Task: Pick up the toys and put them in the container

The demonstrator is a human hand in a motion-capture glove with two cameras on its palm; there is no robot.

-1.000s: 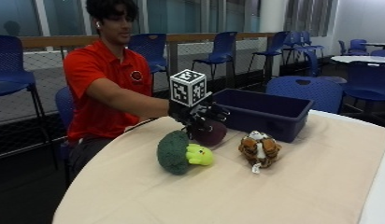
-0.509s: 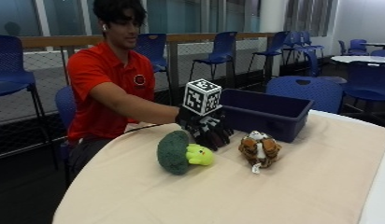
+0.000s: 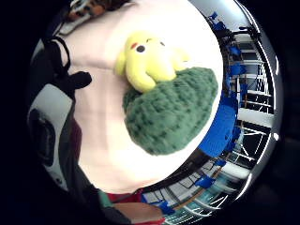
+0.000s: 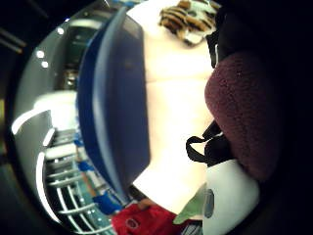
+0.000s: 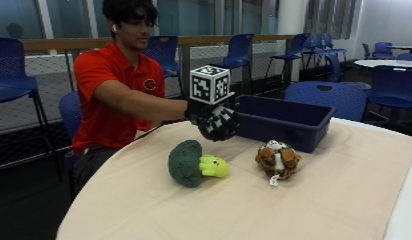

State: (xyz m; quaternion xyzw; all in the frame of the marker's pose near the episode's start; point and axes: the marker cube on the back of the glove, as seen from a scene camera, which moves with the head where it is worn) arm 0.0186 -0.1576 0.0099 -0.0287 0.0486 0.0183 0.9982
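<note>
In the outside view my gloved right hand (image 5: pixel 216 122) is raised above the table, just left of the dark blue container (image 5: pixel 279 132). Its fingers curl round a maroon plush toy (image 4: pixel 244 112), which the glove mostly hides in the outside view. A green broccoli plush with a yellow face (image 5: pixel 193 169) lies on the table below the hand and shows in the little finger side view as the broccoli plush (image 3: pixel 168 112). A brown striped tiger plush (image 5: pixel 278 159) lies in front of the container. The thumb side view has the container (image 4: pixel 122 107) close by and the tiger plush (image 4: pixel 188 17) beyond it.
The round table (image 5: pixel 226 215) has a beige cloth, with open surface toward its front edge. The person sits at the far left side. Blue chairs (image 5: pixel 326 95) stand behind the container and around the room.
My hand has risen from the table with the maroon plush in it and now hangs higher, beside the container. The broccoli and tiger plushes lie where they were.
</note>
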